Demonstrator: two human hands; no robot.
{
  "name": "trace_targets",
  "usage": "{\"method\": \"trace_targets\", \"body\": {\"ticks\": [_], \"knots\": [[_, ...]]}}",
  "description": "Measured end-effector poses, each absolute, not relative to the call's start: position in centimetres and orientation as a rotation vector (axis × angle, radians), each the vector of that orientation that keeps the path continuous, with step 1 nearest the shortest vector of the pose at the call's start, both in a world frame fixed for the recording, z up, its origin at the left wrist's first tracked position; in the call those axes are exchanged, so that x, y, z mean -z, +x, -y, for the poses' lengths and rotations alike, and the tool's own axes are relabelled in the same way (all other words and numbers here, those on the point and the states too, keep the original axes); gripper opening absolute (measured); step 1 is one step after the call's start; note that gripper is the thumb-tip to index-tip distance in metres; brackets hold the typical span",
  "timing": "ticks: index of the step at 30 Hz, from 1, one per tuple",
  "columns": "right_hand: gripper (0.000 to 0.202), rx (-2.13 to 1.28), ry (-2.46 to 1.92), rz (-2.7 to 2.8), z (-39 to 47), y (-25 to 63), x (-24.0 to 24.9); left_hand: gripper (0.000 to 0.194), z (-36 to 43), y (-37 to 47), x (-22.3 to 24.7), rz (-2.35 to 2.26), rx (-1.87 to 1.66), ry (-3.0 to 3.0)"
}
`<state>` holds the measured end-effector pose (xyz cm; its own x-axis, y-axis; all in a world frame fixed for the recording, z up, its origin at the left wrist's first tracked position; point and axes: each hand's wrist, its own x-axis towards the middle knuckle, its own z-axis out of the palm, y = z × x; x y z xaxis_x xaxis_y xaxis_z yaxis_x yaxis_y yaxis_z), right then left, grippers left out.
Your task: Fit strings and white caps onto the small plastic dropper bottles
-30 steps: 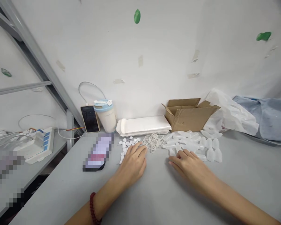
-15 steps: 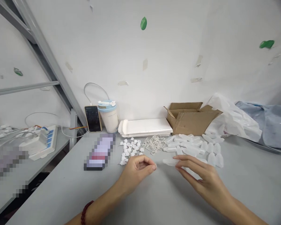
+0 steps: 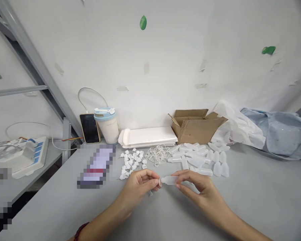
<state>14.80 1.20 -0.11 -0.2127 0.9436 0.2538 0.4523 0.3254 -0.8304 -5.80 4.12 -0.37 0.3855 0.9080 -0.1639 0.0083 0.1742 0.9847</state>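
Observation:
My right hand (image 3: 197,187) pinches a small translucent plastic bottle (image 3: 169,180) between thumb and fingers, its narrow neck pointing left. Facing it, my left hand (image 3: 142,182) is closed with thumb and forefinger on a thin whitish loop (image 3: 160,182). The bottle's neck is right beside this loop; whether they touch I cannot tell. A bit of the same pale material shows under the left fingers. Just beyond the hands are small white caps (image 3: 134,164), a heap of whitish loops (image 3: 157,154) and several more translucent bottles (image 3: 195,161) lying on the table.
White flat boxes (image 3: 150,135) lie along the wall, beside an open cardboard box (image 3: 198,132). A lidded cup (image 3: 107,127) and a propped phone (image 3: 90,129) stand at back left, with a blurred device (image 3: 97,167) in front. A plastic bag (image 3: 238,124) and blue cloth (image 3: 278,130) lie right.
My right hand has lifted a bottle off the table and brought it left, up to my left hand. The loop in my left fingers shows more now. The view has turned slightly right.

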Motion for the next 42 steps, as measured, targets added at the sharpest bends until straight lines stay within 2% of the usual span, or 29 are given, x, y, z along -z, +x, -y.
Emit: {"method": "trace_targets", "body": {"ticks": [24,32,42], "knots": [[0.012,-1.120,-1.326,1.871,-0.5,14.0,0.3,0.019,-4.1,-5.9,0.6,-1.052,-0.792,1.289],[0.012,-1.100,-1.302,1.870,-0.4,13.9,0.7,0.019,-3.8,-5.9,0.4,-0.954,-0.775,1.334],[0.021,-0.882,-1.112,2.094,0.2,13.9,1.9,0.020,-3.5,-5.6,1.1,-0.973,-0.676,1.367]]}}
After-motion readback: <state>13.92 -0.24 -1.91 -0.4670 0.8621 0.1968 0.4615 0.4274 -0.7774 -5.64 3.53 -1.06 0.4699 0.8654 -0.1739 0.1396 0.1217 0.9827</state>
